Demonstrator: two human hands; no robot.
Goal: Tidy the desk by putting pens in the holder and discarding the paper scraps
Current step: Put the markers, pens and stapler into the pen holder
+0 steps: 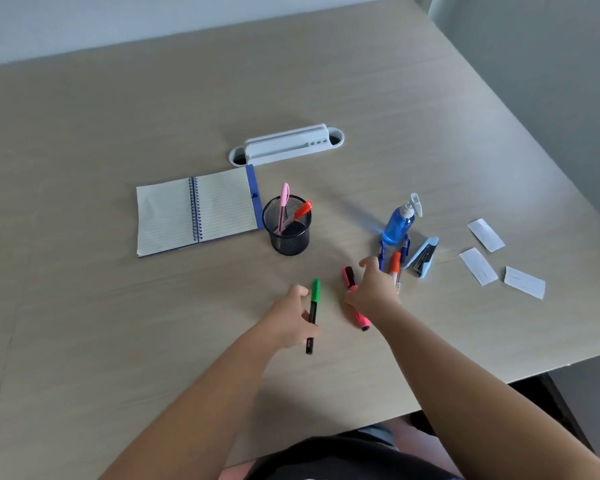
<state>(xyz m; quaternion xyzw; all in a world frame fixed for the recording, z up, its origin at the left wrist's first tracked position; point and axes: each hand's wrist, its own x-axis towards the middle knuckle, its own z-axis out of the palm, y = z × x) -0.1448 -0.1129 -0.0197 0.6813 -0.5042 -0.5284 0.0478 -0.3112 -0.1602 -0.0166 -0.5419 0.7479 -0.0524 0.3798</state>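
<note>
Here, in the head view, the left hand pinches the green marker with closed fingers, probably to carry it to the mesh holder just ahead. The right hand has its fingers curled around the pink highlighter. Three paper scraps lie at the right, untouched.

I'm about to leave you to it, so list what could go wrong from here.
1. The right hand, reaching over the pink highlighter, could bump the sanitizer bottle beside the loose pens.
2. Dropping the green marker from the left hand carelessly might tip the mesh holder.
</note>
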